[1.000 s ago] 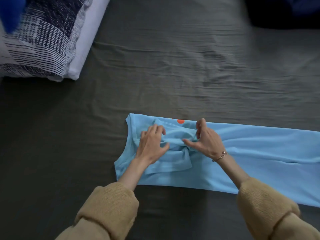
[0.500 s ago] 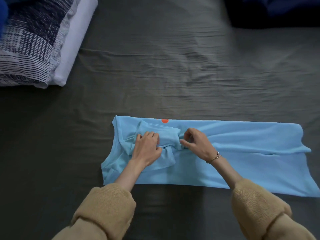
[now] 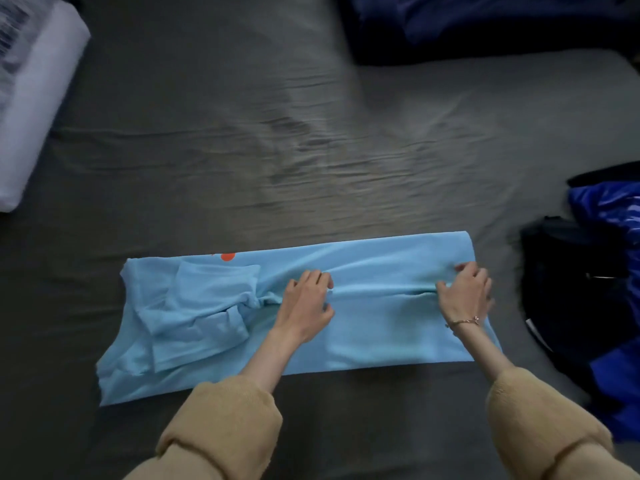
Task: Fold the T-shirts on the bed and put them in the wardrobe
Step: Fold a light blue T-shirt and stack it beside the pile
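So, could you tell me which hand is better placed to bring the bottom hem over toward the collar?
Probably the right hand: it rests by the hem end of the T-shirt, while the left hand sits mid-shirt.

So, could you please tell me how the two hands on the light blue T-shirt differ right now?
The left hand lies near the middle of the light blue T-shirt; the right hand lies near its hem end. The right wrist wears a bracelet; the left is bare. Both lie with loosely curled fingers along the same central crease.
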Tool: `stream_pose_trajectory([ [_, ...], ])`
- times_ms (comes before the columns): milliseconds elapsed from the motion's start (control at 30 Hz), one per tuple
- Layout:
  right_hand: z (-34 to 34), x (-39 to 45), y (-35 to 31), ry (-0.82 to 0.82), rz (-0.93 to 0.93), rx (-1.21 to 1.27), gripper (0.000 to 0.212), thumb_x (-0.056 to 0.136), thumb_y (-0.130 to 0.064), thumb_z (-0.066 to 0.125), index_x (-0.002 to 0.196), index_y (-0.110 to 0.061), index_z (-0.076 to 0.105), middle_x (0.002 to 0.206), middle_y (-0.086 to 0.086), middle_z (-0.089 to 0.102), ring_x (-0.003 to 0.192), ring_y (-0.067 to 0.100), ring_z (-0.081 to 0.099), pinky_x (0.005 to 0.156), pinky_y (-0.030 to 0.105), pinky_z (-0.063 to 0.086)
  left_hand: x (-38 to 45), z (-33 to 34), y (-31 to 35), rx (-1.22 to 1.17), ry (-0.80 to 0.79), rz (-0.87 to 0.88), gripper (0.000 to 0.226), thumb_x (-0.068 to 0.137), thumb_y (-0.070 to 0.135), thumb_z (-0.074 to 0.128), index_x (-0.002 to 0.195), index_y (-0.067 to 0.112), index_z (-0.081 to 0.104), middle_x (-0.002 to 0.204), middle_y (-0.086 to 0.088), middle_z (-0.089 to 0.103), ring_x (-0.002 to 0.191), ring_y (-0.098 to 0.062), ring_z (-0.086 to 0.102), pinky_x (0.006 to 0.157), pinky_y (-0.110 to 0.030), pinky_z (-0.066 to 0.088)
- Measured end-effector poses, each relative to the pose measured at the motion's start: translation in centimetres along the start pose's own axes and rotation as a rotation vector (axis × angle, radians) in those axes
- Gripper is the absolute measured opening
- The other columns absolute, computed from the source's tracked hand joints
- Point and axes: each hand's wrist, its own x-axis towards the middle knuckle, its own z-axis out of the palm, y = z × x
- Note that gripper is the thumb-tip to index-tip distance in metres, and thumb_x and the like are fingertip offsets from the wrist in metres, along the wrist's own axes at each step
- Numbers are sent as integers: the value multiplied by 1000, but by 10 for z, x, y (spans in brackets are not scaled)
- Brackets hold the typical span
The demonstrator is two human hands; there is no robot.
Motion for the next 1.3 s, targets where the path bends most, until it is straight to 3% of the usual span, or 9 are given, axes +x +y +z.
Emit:
stream_pose_trajectory([
  [267,-21,28,28,-161,166,-12,66,81,-41,68,123,2,39,130,21,47,126,33,37,89,43,41,27,9,37,24,-148,-81,18,81,13,50,99,17,48,106,2,54,105,-21,48,80,-32,31],
  [467,-20,21,27,-241,113,-17,44,95,-35,47,117,3,49,123,22,50,116,36,47,84,39,41,32,11,54,-207,-126,-154,23,81,2,45,100,10,56,99,-1,53,101,-20,51,83,-29,40],
  [567,-24,23,27,-278,54,205,25,95,-26,48,100,-2,45,104,23,58,100,40,54,72,38,37,34,9,55,-280,-113,-223,21,84,4,45,99,11,58,93,3,51,98,-20,52,80,-29,40],
  [633,-27,20,20,-303,-3,388,21,94,-20,49,105,-2,44,93,16,58,96,40,55,70,35,35,33,8,52,-329,-100,-271,20,85,6,47,99,13,59,94,2,53,94,-20,54,77,-28,40],
  [800,-20,-11,-28,-337,-179,515,43,95,-19,48,137,-14,39,95,16,63,91,35,58,66,29,30,22,3,30,-444,-39,-414,20,87,8,46,99,14,61,91,2,56,92,-23,56,73,-28,38],
  [1067,29,-96,-122,-578,-330,516,39,96,-16,45,134,-11,40,96,12,62,93,34,56,73,33,37,-18,-20,-53,-637,148,-664,23,90,6,41,104,14,57,94,-9,62,94,-32,58,80,-37,44],
  [1167,50,-132,-152,-628,-352,525,36,95,-14,44,131,-12,42,93,7,59,86,30,54,71,31,38,-39,-38,-89,-853,201,-710,17,97,13,41,101,16,57,77,-3,60,75,-25,58,69,-24,48],
  [1233,61,-155,-171,-646,-368,534,34,95,-15,44,129,-12,43,92,8,60,85,29,55,70,31,38,-52,-53,-109,-957,147,-714,22,101,19,37,108,15,58,74,-1,58,60,-15,52,52,-14,43],
  [1300,74,-179,-192,-662,-385,541,32,95,-15,43,127,-13,44,89,9,60,80,27,55,68,31,37,-66,-66,-131,-1062,50,-706,30,103,26,32,115,17,57,78,-2,61,59,-12,53,57,-19,43],
])
